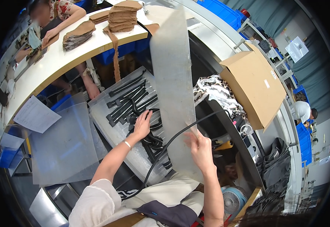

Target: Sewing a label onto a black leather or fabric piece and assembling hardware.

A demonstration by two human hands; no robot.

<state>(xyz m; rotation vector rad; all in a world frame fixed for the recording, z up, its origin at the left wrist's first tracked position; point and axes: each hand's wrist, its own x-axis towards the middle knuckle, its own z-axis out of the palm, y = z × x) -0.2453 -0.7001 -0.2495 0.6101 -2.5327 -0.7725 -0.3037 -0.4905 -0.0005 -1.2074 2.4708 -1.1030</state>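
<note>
My right hand (200,151) grips the edge of a tall, translucent plastic sheet (173,72), which stands tilted up in front of me. To its left, my left hand (142,125) rests with fingers stretched out on a heap of black straps (152,140). Several more black strips (125,108) lie roughly side by side on a clear plastic sheet (100,108) beneath them. The raised sheet hides part of what lies on its far side. A black cable (180,133) arches across in front of the raised sheet.
Other translucent sheets (64,142) and a paper (37,114) lie at left. Stacked brown pieces (124,17) sit on the curved white table (93,47), where another person works. An open cardboard box (253,85), patterned fabric (219,90) and a small fan (233,200) are at right.
</note>
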